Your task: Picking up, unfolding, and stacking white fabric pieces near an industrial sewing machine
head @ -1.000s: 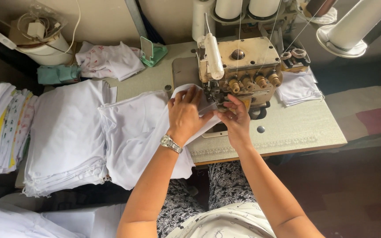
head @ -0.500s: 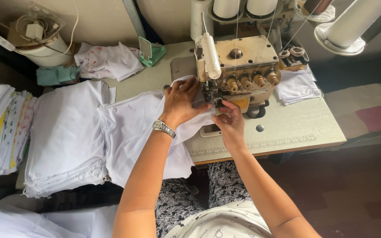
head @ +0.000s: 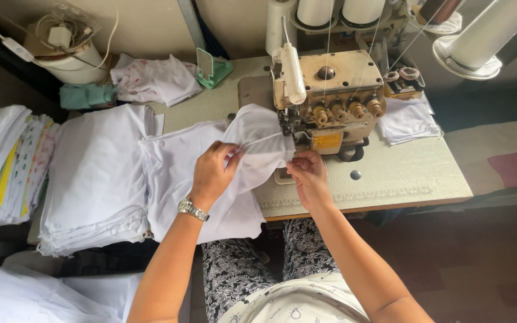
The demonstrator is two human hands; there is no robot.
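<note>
the left hand (head: 213,170) pinches a bunched fold of the white fabric piece (head: 252,140) and lifts it off the counter (head: 390,173), just in front of the overlock sewing machine (head: 324,96). the right hand (head: 309,176) pinches the same piece's edge beside the machine's presser foot. a stack of folded white fabric (head: 94,179) lies to the left on the counter.

Soft, even daylight fills the scene, brightest on the white cloth (head: 252,149) and the stack (head: 94,173), which wash out nearly to glare. Shadows stay faint under the machine (head: 330,96), while the floor at lower right sits dim. Focus is crisp at centre, with wide-angle bending at the edges.
</note>
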